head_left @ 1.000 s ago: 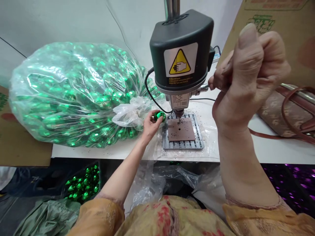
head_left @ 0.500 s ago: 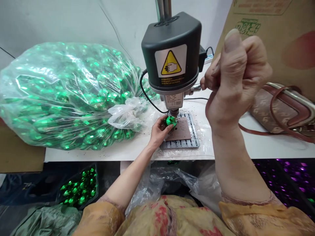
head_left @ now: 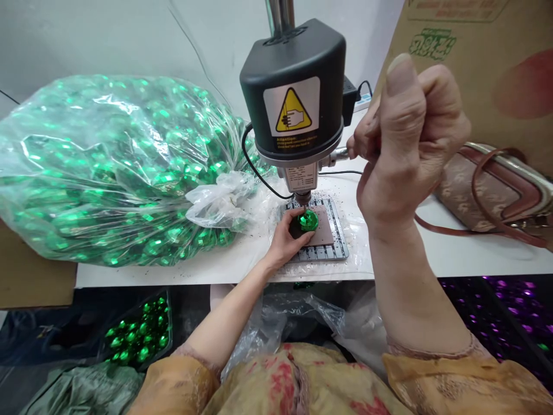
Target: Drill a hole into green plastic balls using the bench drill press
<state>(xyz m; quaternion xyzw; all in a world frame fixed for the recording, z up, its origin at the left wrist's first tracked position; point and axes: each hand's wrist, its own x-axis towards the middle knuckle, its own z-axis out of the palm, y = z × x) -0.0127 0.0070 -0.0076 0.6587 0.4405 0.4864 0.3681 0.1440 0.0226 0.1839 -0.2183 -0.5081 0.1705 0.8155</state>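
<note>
Between the thumb and fingers of my left hand (head_left: 290, 237) is a shiny green faceted ball (head_left: 308, 220). The ball is under the chuck of a black-topped bench drill press (head_left: 294, 86), over the brown board (head_left: 325, 230) on the slotted metal base (head_left: 342, 248). The bit seems to meet the top of the ball; whether it has entered I cannot tell. My right hand (head_left: 410, 132) is raised beside the drill head, its fingers closed around the feed lever (head_left: 340, 154), most of which the hand hides.
A big clear bag (head_left: 116, 173) of green faceted balls fills the left of the white table (head_left: 242, 268). Below stands a tray (head_left: 168, 323) of green balls; purple ones (head_left: 518, 305) lie lower right. At right are a handbag (head_left: 496, 196) and a cardboard box (head_left: 475, 75).
My left hand has moved the green ball slightly right and down, from beside the bit to beneath it. My right hand stays on the lever. The view has shifted slightly.
</note>
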